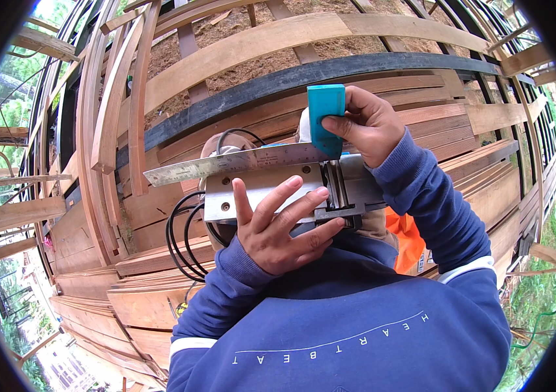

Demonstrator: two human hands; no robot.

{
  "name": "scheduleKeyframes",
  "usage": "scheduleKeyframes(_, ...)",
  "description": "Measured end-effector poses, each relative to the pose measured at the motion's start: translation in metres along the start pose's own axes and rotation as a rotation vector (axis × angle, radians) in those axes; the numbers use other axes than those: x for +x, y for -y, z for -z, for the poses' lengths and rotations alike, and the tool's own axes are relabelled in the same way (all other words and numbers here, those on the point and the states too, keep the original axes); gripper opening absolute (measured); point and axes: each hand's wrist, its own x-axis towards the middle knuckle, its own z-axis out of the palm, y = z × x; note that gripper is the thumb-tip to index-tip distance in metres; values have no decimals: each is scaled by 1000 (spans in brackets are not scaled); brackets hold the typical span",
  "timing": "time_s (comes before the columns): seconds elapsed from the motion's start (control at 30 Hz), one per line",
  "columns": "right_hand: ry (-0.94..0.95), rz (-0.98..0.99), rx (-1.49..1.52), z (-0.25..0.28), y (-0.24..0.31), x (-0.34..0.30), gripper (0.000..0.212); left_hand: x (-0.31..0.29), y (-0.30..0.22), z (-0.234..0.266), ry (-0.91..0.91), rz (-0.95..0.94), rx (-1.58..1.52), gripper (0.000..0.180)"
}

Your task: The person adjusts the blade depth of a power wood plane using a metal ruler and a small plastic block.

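My right hand (374, 125) pinches the teal stock of a try square (326, 121) between thumb and fingers. Its ruled steel blade (232, 163) reaches left, along the far edge of a pale flat metal sole with screw holes. That sole belongs to what looks like an upturned electric planer (261, 195), resting on my lap. A slot with a narrow metal bar crosses the planer just below the stock. My left hand (284, 228) is spread over the near side of the sole, fingertips close to the slot. Whether those fingers touch the metal, I cannot tell.
Black cable (172, 235) loops at the planer's left end. Stacked boards (154, 297) lie around me, and long timbers (105, 124) stand at the left. A dark beam (245, 91) runs across beyond the tool. Something orange (406, 238) sits by my right side.
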Motion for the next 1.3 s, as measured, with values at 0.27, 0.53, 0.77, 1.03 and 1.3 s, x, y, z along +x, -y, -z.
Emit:
scheduleKeyframes(0.27, -71, 37, 51, -8, 2, -2, 17, 0, 0, 0, -5, -8, 3, 43)
scheduleKeyframes(0.53, -82, 47, 34, -9, 4, -4, 16, 1, 0, 0, -5, -15, 5, 42)
scheduleKeyframes(0.77, -95, 74, 89, -13, 17, -17, 16, 1, -1, 0, -24, -16, 13, 42)
scheduleKeyframes(1.03, -80, 106, 13, -18, 22, -23, 19, 8, 2, 4, -20, 2, -55, 47)
scheduleKeyframes(1.3, -83, 68, 15, -18, 17, -19, 22, 14, 4, 7, -1, 1, -102, 50)
